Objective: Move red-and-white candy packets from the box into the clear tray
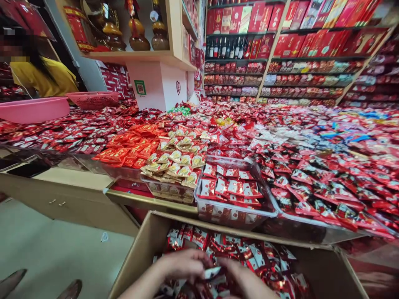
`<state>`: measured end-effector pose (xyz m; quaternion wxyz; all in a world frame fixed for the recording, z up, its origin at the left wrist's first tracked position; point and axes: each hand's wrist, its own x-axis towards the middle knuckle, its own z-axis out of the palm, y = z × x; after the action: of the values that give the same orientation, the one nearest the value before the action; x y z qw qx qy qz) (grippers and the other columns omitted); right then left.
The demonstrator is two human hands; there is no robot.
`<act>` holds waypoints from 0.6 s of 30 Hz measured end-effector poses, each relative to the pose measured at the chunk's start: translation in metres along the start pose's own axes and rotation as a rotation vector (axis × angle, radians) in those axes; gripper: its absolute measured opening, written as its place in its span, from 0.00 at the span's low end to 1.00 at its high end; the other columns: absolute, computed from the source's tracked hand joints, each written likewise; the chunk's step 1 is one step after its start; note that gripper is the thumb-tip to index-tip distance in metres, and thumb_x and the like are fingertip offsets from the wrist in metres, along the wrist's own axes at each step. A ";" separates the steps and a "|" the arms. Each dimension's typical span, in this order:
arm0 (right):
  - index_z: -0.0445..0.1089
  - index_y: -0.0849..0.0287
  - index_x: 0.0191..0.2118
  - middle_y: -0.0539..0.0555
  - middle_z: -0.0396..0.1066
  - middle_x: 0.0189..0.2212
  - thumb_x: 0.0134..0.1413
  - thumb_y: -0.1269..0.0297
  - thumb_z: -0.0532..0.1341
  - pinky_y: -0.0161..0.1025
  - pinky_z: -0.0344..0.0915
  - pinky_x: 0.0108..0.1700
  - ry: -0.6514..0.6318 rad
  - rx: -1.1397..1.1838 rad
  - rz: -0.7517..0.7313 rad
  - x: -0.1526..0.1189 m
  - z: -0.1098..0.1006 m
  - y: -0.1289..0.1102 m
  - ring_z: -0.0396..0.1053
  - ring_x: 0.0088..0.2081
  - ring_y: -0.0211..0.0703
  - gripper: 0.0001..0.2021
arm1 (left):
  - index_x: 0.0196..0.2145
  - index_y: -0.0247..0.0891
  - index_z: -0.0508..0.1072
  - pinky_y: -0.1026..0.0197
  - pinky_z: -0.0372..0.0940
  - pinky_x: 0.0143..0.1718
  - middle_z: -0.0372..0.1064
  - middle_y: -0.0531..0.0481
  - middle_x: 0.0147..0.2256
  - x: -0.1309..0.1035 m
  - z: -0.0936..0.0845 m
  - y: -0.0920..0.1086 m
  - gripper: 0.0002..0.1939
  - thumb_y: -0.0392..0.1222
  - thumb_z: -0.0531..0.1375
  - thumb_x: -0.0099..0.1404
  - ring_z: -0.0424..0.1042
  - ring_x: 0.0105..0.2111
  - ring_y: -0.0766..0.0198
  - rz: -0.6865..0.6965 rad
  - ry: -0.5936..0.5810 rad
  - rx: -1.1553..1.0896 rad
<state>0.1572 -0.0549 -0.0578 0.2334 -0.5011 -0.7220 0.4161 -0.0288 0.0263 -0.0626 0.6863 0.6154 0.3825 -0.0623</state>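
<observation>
Both hands reach into an open cardboard box (143,245) full of red and white candy packets (255,255) at the bottom of the view. My left hand (185,265) has its fingers curled around a small packet (212,273) near the box's middle. Close beside it, my right hand (237,276) is blurred, and its fingertips are partly hidden among the packets. Just beyond the box, a clear plastic bin (235,209) holds similar red and white packets in rows.
Cream packets (177,160) and orange packets (131,145) lie left of the bin; heaps of dark red packets (324,187) lie right. A pink basin (34,110) stands far left, near a person in yellow (50,77). Shelves (268,60) fill the back.
</observation>
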 end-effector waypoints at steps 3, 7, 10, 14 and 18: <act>0.63 0.59 0.39 0.54 0.70 0.33 0.48 0.61 0.58 0.38 0.64 0.38 0.068 0.312 0.097 -0.001 -0.001 -0.006 0.68 0.36 0.43 0.12 | 0.38 0.38 0.68 0.66 0.55 0.23 0.66 0.52 0.27 -0.008 0.010 0.011 0.19 0.47 0.45 0.55 0.65 0.22 0.67 0.082 -0.049 -0.202; 0.61 0.59 0.32 0.48 0.69 0.24 0.45 0.57 0.61 0.34 0.62 0.28 0.066 0.716 0.208 -0.003 -0.005 -0.006 0.67 0.28 0.38 0.12 | 0.37 0.34 0.69 0.69 0.53 0.22 0.69 0.51 0.28 -0.014 0.019 0.019 0.21 0.52 0.44 0.61 0.67 0.22 0.68 0.171 -0.055 -0.330; 0.63 0.61 0.30 0.46 0.67 0.19 0.43 0.54 0.62 0.32 0.60 0.22 0.059 0.781 0.289 -0.002 -0.007 -0.006 0.63 0.20 0.34 0.14 | 0.36 0.34 0.69 0.69 0.53 0.22 0.70 0.52 0.27 -0.013 0.021 0.020 0.18 0.52 0.54 0.57 0.66 0.20 0.70 0.216 -0.062 -0.355; 0.66 0.62 0.28 0.47 0.67 0.18 0.47 0.52 0.57 0.32 0.60 0.21 0.048 0.791 0.305 0.001 -0.009 -0.008 0.62 0.18 0.33 0.16 | 0.35 0.33 0.70 0.68 0.51 0.20 0.70 0.52 0.23 -0.011 0.019 0.019 0.22 0.56 0.53 0.57 0.64 0.16 0.71 0.221 -0.082 -0.397; 0.70 0.60 0.32 0.49 0.70 0.21 0.50 0.54 0.55 0.33 0.62 0.23 0.098 0.674 0.272 0.000 -0.014 -0.013 0.64 0.21 0.36 0.14 | 0.37 0.33 0.68 0.68 0.50 0.18 0.70 0.49 0.23 -0.011 0.015 0.015 0.34 0.65 0.37 0.59 0.65 0.17 0.69 0.159 -0.096 -0.526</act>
<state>0.1611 -0.0521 -0.0390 0.3623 -0.5065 -0.4591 0.6335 -0.0212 0.0128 -0.0447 0.8428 0.4403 0.3030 0.0640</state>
